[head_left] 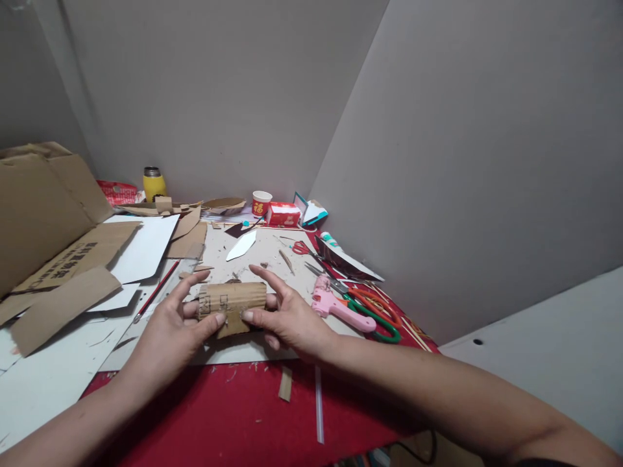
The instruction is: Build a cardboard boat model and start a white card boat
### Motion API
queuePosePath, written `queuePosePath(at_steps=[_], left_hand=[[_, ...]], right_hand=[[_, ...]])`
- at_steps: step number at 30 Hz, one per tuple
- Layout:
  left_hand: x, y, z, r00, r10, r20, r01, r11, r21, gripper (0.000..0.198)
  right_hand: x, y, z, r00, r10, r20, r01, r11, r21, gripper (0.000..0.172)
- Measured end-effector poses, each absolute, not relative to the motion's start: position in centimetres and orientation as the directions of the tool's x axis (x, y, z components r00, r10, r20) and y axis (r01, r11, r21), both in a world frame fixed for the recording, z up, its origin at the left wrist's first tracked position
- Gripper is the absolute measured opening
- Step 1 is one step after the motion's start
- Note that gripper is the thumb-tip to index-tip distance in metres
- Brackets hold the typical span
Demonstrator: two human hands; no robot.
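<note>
Here, cardboard [232, 303]; red table [219, 415]; grey walls [462, 130].

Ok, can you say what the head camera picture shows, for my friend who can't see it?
The left hand and the right hand hold a small curled cardboard piece by its ends above a messy red table. A pink glue gun and scissors lie just to its right; cardboard scraps and white sheets lie on the left.
</note>
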State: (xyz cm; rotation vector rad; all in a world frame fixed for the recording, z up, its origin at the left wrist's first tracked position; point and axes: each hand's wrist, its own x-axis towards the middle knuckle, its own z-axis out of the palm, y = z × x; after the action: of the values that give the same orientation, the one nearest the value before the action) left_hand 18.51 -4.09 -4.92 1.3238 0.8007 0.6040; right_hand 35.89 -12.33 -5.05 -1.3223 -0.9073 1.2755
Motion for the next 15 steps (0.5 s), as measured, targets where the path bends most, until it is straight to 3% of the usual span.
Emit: queuePosePath(at_steps=[9,15], left_hand=[[18.0,-4.8,-3.9,0.588,0.799,-0.129,0.116,0.074,0.99,0.068],[16.6,-5.0,-3.4,0.456,0.889,-0.03,0.126,-0.032,0.992,0.058]], right_hand=[[35.5,-12.6,-4.7,0.184,0.963,-0.195,-0.121,-0.174,-0.977,0.085],[36.2,-13.5,-4.0,0.179,0.969,-0.171,0.012,-0.176,-0.984,0.077]])
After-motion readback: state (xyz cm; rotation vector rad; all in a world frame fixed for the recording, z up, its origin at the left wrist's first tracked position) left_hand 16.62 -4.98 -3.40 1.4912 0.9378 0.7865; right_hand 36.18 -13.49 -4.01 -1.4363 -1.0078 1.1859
